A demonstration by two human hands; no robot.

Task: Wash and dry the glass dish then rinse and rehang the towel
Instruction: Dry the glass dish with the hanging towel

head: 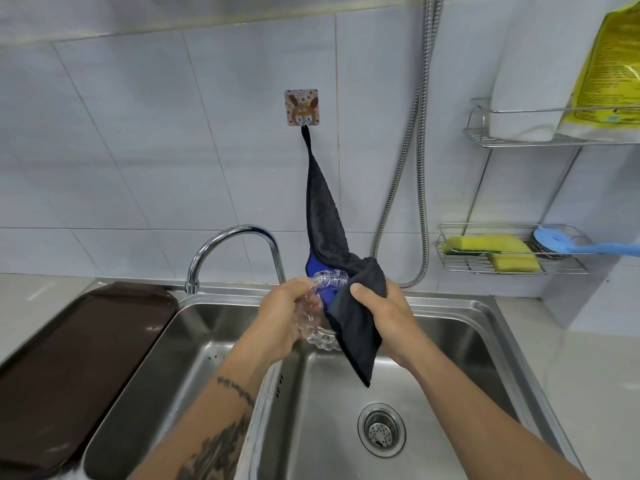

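Note:
A clear, bumpy glass dish (320,336) is held on edge over the sink, gripped by my left hand (282,317). A dark grey towel (325,216) with a blue inner side hangs by its loop from a square cartoon wall hook (301,108). Its lower end is bunched in my right hand (382,315), which presses the cloth against the dish. Part of the dish is hidden behind the towel and my fingers.
A double steel sink (460,327) lies below, with a drain strainer (381,433) in the right basin and a curved tap (235,251) behind. A dark brown tray (69,358) lies at left. Wire racks at right hold yellow sponges (491,252), a blue brush (575,244) and a yellow bag (609,71). A shower hose (417,161) hangs on the wall.

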